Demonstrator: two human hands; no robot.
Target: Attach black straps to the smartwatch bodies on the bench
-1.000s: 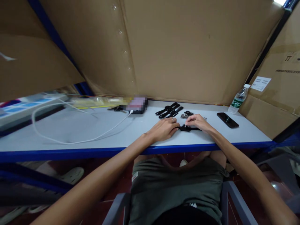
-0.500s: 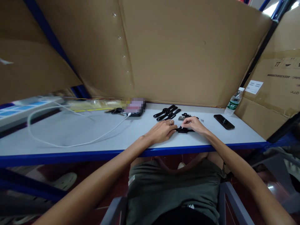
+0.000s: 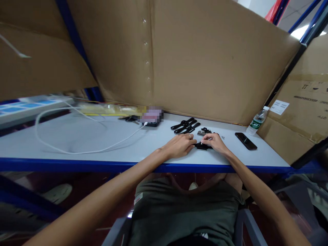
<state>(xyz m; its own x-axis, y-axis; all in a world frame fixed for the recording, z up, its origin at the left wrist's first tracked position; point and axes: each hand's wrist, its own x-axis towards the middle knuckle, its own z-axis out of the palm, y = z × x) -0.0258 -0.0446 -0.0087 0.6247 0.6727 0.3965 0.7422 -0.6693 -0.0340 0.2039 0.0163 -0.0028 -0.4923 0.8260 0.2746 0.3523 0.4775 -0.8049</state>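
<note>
A black two-handled spokeshave (image 3: 202,146) lies on the grey tabletop near its front edge. My left hand (image 3: 181,145), a ring on one finger, is closed around the spokeshave's left handle. Over the middle of the tool, my right hand (image 3: 214,141) pinches a small bright part, apparently a screw; the fingertips partly cover it. Just behind my hands are several black spokeshave bodies (image 3: 185,126) side by side. Metal blades and black clamp pieces (image 3: 202,132) sit in a small group behind my right hand, with tiny screws (image 3: 222,137) to their right.
On the right are a dark phone (image 3: 246,141) and a water bottle (image 3: 257,121). A device with a pixelated screen (image 3: 152,117) is plugged into a white cable (image 3: 102,150) on the left, beside keys (image 3: 130,118). Cardboard panels (image 3: 189,61) wall the table's back and sides.
The head view has tilted and shifted slightly, so the table scene sits a little differently. Both hands stay at the spokeshave, with the right fingertips still pinching at its middle.
</note>
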